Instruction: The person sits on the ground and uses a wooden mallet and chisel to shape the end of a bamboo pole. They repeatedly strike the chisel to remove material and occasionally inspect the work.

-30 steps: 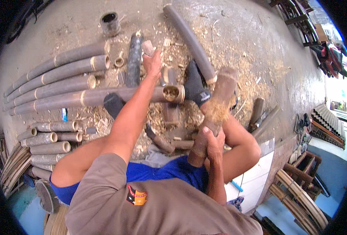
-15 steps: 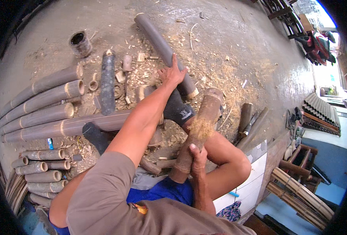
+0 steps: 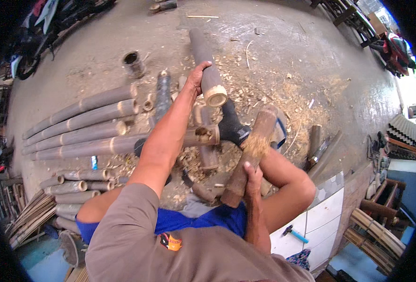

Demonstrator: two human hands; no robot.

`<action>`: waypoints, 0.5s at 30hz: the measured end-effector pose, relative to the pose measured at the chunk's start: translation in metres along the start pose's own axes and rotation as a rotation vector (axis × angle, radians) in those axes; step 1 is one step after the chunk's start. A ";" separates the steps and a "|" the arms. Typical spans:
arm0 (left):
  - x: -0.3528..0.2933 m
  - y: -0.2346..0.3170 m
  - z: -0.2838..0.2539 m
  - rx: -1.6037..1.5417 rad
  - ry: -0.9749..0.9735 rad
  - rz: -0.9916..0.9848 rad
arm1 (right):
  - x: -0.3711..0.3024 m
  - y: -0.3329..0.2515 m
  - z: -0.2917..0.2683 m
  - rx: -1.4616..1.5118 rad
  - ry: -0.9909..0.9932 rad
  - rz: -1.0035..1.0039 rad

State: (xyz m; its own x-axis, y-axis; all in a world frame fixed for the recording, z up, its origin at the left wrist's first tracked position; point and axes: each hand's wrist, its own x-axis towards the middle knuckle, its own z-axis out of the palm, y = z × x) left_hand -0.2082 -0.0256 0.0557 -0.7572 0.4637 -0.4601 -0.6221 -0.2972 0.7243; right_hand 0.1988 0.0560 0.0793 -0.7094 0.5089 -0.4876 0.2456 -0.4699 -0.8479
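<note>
My left hand [image 3: 198, 79], arm stretched forward, is wrapped round a long grey-brown bamboo tube [image 3: 205, 58]. Its near end shows a pale, cut rim and looks raised off the floor. My right hand [image 3: 253, 178] is closed round a shorter, thicker bamboo piece [image 3: 250, 155], which slants across the inside of my bent right leg. Yellowish shavings cling to the middle of this piece. Between my legs, a bamboo pole [image 3: 165, 141] with a hole near its end lies crosswise, partly covered by my left forearm. My dark-socked foot [image 3: 232, 126] rests between the two held pieces.
Several long bamboo poles [image 3: 83, 109] lie at left, with stacked short bamboo lengths [image 3: 71, 187] nearer me. A dark-mouthed container [image 3: 134, 65] stands beyond. Wood chips [image 3: 245, 87] litter the floor. At right are more bamboo pieces [image 3: 315, 141] and a blue-handled hammer [image 3: 295, 234] on white tiles.
My left hand has gone from resting on the long tube to gripping it, and the tube's near end has come up and turned into sight. My right hand keeps its hold. The view has shifted.
</note>
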 end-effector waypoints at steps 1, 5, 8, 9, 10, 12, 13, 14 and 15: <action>-0.021 0.007 -0.003 0.099 0.021 0.067 | -0.004 -0.001 0.002 0.023 -0.005 -0.020; -0.108 0.007 -0.004 0.387 0.267 0.617 | -0.020 -0.012 0.008 -0.052 -0.027 -0.153; -0.142 0.043 -0.007 0.205 0.322 0.550 | -0.034 -0.022 0.009 -0.025 -0.004 -0.135; -0.150 0.055 -0.010 0.171 0.291 0.642 | -0.039 -0.023 0.008 -0.018 0.000 -0.103; -0.152 0.072 -0.008 0.115 0.250 0.774 | -0.042 -0.026 0.008 -0.006 -0.030 -0.110; -0.161 0.087 -0.008 0.081 0.238 0.905 | -0.048 -0.027 0.005 -0.040 -0.043 -0.118; -0.165 0.090 -0.007 0.060 0.257 0.943 | -0.051 -0.027 0.004 -0.057 -0.016 -0.108; -0.168 0.091 -0.004 0.047 0.218 1.000 | -0.052 -0.027 0.003 -0.073 -0.050 -0.126; -0.174 0.086 -0.003 0.034 0.212 1.010 | -0.054 -0.026 0.003 -0.093 -0.038 -0.123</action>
State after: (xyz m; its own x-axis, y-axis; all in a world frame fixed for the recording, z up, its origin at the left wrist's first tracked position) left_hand -0.1308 -0.1340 0.1969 -0.9451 -0.1467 0.2921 0.3268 -0.4415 0.8356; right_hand 0.2286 0.0391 0.1282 -0.7623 0.5297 -0.3719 0.2139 -0.3362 -0.9172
